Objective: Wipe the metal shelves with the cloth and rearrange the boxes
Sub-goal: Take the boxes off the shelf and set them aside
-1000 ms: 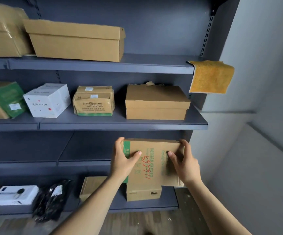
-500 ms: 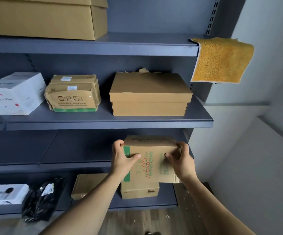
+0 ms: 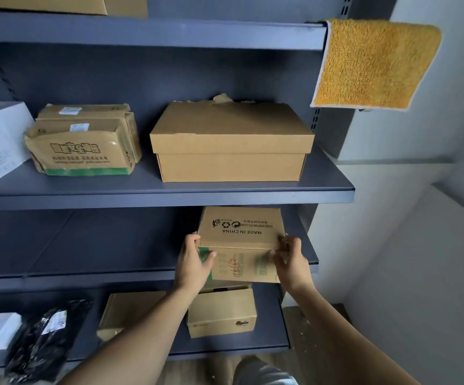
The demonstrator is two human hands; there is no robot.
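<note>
The left hand (image 3: pixel 193 266) and right hand (image 3: pixel 290 263) both grip the small brown box (image 3: pixel 240 243) by its sides. The box sits at the front of the shelf (image 3: pixel 114 245), just under the big lidded box (image 3: pixel 231 143). The yellow cloth (image 3: pixel 372 65) hangs high above it.

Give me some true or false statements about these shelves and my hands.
1. The left hand and right hand both grip the handwritten-number box. True.
2. The yellow cloth lies on the lowest shelf. False: it hangs off the uppermost visible shelf's right end.
3. A lidded brown box sits on the middle shelf, above the held box. True.
4. The black bag sits beside the lidded box. False: it lies on the lowest shelf, at left.
</note>
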